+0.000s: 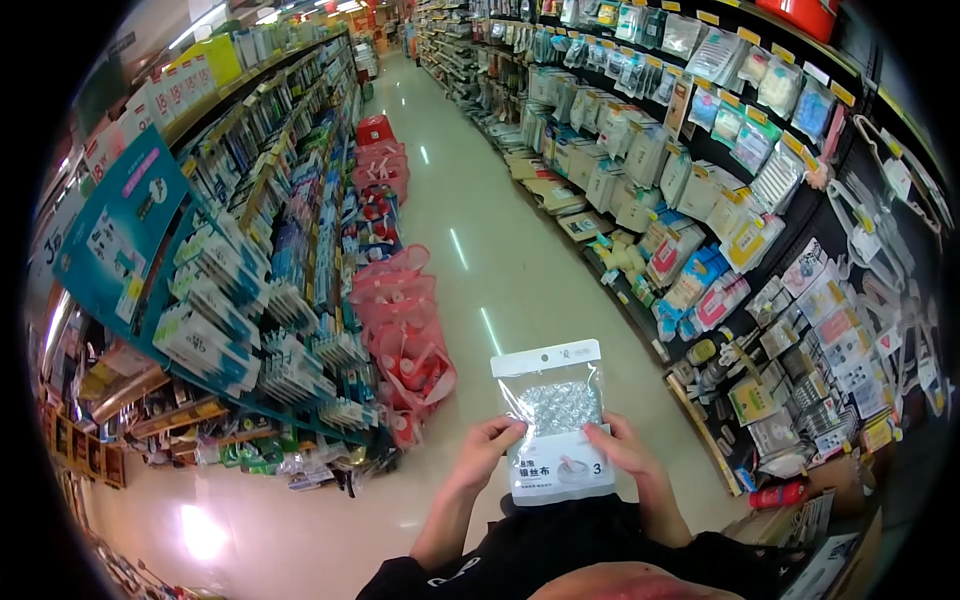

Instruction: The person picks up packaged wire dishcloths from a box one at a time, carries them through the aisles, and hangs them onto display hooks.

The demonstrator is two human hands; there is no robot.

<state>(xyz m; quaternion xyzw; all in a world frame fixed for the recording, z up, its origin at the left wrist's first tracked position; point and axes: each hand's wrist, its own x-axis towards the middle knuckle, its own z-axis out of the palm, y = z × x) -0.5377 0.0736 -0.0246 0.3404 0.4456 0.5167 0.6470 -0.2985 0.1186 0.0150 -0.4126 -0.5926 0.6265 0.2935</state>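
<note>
Between both hands, in front of my body, is a flat plastic packet of silver scouring cloths point(562, 467). It has a white header with a hang hole, a clear window showing silvery mesh, and a white printed lower part with a "3" on it. My left hand point(488, 447) grips the packet's left edge, thumb on the front. On the right edge, my right hand point(622, 446) holds it the same way. The packet is upright and its front faces me. The fingers behind it are hidden.
A shop aisle floor point(510, 250) runs ahead. On the left are shelves, a teal display stand point(130, 230) with boxed goods, and pink baskets point(405, 330) along the floor. The right rack holds hanging packets point(780, 180), cloths and white hangers point(870, 240).
</note>
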